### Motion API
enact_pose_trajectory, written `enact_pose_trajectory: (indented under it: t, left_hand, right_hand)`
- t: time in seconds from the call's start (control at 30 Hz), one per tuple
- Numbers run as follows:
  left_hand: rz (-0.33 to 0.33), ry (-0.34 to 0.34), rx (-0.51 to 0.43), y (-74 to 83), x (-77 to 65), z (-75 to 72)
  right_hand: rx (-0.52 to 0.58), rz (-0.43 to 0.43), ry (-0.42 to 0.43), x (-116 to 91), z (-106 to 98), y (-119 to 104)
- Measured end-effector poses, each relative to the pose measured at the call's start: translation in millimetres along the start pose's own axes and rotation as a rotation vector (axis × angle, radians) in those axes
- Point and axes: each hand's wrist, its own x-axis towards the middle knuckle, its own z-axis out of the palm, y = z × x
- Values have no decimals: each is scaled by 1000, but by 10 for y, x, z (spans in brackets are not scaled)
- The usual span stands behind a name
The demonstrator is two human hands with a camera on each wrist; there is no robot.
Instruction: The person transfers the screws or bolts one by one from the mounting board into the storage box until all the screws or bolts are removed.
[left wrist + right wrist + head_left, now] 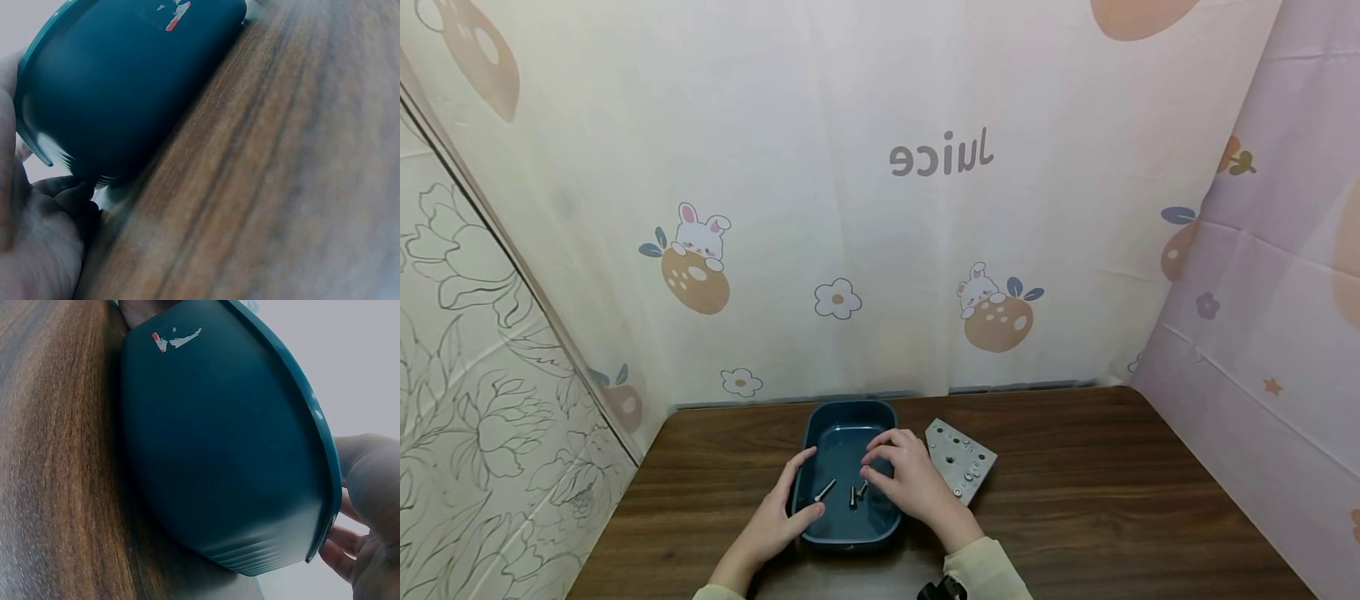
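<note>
A deep teal rectangular tray (842,529) stands on the wooden table, and three small metal bolts (853,497) show in its near half. My left hand (775,512) holds the tray's left side, thumb over the rim and fingers along the outer wall; in the left wrist view the fingers (65,190) bend against the ribbed outside. My right hand (913,479) reaches over the right rim, fingers loosely bent above the bolts, with a gap between thumb and forefinger. From the right wrist view, the tray wall (225,444) partly hides its fingertips.
Right of the tray lies a grey metal plate (953,460) with rows of holes, several of them filled with bolt heads. Brown tabletop (1097,500) extends to the right. A printed curtain (850,208) hangs along the table's back edge.
</note>
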Motion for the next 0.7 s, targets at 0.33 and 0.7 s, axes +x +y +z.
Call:
enact_pose_trajectory:
  t: [0.33,0.7]
  left_hand:
    - [-8,-12,22,-23,16,2]
    - [-9,-4,1,-1,2,0]
  right_hand:
    - [10,15,1,2,-10,9]
    - [18,6,11,-1,-32,20]
